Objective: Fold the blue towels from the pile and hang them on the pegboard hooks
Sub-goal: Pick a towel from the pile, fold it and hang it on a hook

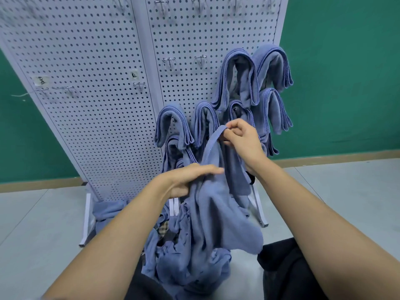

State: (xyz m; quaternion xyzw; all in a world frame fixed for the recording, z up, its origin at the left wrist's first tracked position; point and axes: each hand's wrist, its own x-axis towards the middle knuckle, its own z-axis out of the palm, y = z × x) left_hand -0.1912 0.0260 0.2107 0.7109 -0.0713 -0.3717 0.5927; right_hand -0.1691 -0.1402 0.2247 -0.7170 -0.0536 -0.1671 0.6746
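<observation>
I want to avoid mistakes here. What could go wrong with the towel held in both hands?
The right hand only pinches the edge of the towel, so it may slip down onto the pile. The towel hangs bunched below the left hand, so the fold may come out uneven.

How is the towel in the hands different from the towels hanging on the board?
The held towel is loose and crumpled; the hanging towels are folded neatly. The held towel dangles from the right hand and left hand; the hanging towels drape on the pegboard. Both are blue.
</observation>
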